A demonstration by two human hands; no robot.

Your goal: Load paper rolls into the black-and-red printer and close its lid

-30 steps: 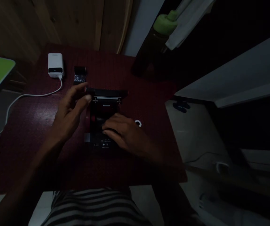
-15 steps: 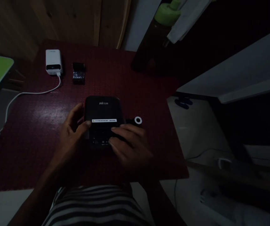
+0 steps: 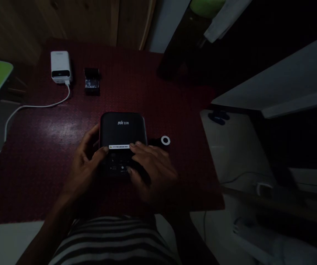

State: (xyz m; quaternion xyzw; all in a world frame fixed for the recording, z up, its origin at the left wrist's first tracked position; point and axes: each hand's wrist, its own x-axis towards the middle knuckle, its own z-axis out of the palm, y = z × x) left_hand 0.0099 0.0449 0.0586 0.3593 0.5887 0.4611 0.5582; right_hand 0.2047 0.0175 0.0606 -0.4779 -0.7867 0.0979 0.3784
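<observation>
A black box-shaped printer (image 3: 123, 133) with white FEIE lettering and a white warning sticker on its lid lies on the red table. My left hand (image 3: 86, 158) grips its left side, thumb on the top by the sticker and fingers around the edge. Across the printer's right part lies my right hand (image 3: 154, 165), fingers outstretched at the sticker's right end. Its thumb tip is beside a small lit symbol on the front panel. Just right of the printer is a white ring-shaped piece (image 3: 165, 140) on a dark part, partly lost in shadow.
The red table (image 3: 50, 147) carries a white power bank (image 3: 60, 66) with a white cable (image 3: 39, 106) running off the left edge. Near it stands a small black item (image 3: 92, 82) with a shiny face. A dark bottle with a green top (image 3: 206, 7) rises at the back right.
My right fingertips have shifted slightly left and up onto the sticker's right end, covering part of it. My left hand keeps its grip. The view has tilted slightly.
</observation>
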